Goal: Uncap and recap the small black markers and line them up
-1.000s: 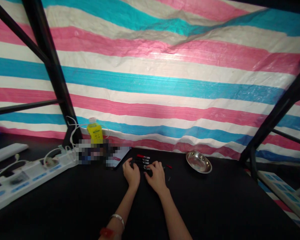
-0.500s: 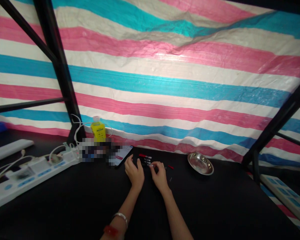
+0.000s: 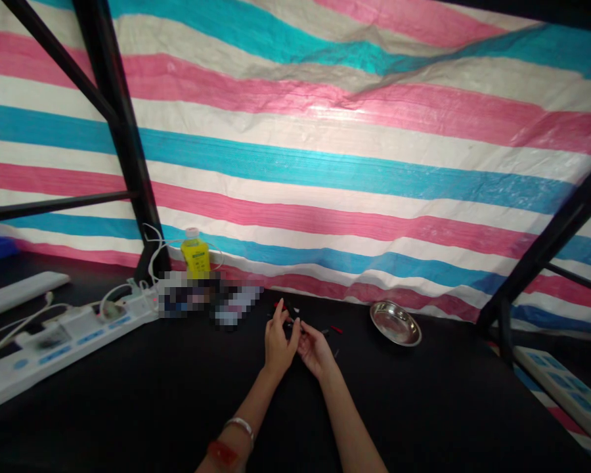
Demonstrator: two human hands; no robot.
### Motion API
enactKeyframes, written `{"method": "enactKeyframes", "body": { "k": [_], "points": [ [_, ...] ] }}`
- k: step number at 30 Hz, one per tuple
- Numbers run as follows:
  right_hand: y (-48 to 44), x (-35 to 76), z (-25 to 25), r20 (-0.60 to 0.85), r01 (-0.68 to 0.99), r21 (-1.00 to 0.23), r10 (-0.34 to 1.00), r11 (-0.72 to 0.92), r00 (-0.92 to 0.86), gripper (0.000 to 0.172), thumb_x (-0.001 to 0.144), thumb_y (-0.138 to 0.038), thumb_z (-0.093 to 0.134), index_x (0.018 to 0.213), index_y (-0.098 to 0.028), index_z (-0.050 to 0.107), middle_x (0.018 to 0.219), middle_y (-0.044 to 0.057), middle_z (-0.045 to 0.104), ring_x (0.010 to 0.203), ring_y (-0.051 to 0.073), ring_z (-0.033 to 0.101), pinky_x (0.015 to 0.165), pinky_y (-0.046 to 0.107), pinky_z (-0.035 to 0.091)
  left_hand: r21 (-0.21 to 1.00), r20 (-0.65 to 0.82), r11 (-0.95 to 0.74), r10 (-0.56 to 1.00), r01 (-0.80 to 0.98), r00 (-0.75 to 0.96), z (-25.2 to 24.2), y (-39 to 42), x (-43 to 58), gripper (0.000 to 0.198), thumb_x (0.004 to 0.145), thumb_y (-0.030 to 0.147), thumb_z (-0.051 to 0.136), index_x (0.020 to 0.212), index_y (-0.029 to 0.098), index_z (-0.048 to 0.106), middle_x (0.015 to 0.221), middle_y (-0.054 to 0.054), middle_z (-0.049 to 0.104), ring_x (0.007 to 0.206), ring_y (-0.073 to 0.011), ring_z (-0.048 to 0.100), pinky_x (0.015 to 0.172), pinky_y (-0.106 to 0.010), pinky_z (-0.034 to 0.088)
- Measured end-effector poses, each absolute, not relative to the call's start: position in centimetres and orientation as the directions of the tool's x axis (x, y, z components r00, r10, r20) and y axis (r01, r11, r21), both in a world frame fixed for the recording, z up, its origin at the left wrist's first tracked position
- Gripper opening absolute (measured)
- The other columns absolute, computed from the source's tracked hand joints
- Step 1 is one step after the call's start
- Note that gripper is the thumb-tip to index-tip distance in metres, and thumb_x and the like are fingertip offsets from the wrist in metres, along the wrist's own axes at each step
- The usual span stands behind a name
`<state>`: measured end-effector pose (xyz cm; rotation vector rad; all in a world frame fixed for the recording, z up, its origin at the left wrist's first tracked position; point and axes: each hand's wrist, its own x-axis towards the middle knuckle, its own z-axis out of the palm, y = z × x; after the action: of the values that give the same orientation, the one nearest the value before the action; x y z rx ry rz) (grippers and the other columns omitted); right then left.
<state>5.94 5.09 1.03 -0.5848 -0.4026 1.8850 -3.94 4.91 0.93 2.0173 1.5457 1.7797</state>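
While small silver-ended pieces [image 3: 296, 311] lie near table's [image 3: 423, 407] far edge, our left hand [image 3: 278, 345] has swung in close to right hand [image 3: 315, 351], apart half a second ago; likely both now work one spot. Whether either grasps anything, we cannot tell. Red piece [image 3: 336, 329] just right; steel dish [image 3: 395, 324] beyond, nearer right edge.

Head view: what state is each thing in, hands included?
Left hand: fingers partly outstretched; hold unclear.
Right hand: fingers bent, close to the left; hold unclear.
Small parts: partly hidden by the left hand.
Red piece: lying on the table.
Dish: open side up.
Bottle: upright, cap on.
Left power strip: plugs in it.
Striped sheet: hung up, creased.
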Motion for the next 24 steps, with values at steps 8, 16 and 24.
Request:
{"method": "enactKeyframes", "body": {
  "k": [8, 16, 24],
  "points": [
    [5.7, 6.6, 1.0, -0.235, -0.775, -0.511, 0.927, -0.373, -0.291, 0.008, 0.076, -0.017, 0.061, 0.07, -0.012, 0.062, 0.054, -0.002, 0.061, 0.039, 0.004, 0.05, 0.039, 0.013, 0.04, 0.5, 0.774, -0.51, 0.626, 0.7, -0.096, 0.9, 5.1, -4.0, 0.051, 0.085, 0.024, 0.046, 0.134, 0.017, 0.034, 0.112, -0.01, 0.061, 0.098, -0.0201, 0.059, 0.085, -0.036, 0.045],
    [6.1, 6.7, 0.2, -0.226, -0.754, -0.604, 0.963, -0.257, -0.147, 0.01, 0.07, -0.02, 0.068, 0.064, -0.014, 0.061, 0.052, -0.004, 0.057, 0.041, 0.004, 0.048, 0.042, 0.014, 0.04, 0.234, 0.739, -0.47, 0.655, 0.851, 0.159, 1.1, 4.7, -3.4, 0.038, 0.084, 0.013, 0.04, 0.116, 0.026, 0.057, 0.133, -0.008, 0.048, 0.127, -0.024, 0.039, 0.1, -0.045, 0.029],
    [6.2, 7.0, 0.2, -0.192, -0.735, -0.642, 0.974, -0.218, -0.121, 0.013, 0.062, -0.02, 0.073, 0.066, -0.014, 0.062, 0.053, -0.004, 0.055, 0.041, 0.004, 0.045, 0.039, 0.015, 0.037, 0.279, 0.654, -0.443, 0.737, 0.852, 0.169, 1.0, 4.8, -3.3, 0.037, 0.082, 0.009, 0.04, 0.106, 0.026, 0.062, 0.116, -0.006, 0.062, 0.117, -0.0224, 0.049, 0.097, -0.046, 0.029]
  ]
}}
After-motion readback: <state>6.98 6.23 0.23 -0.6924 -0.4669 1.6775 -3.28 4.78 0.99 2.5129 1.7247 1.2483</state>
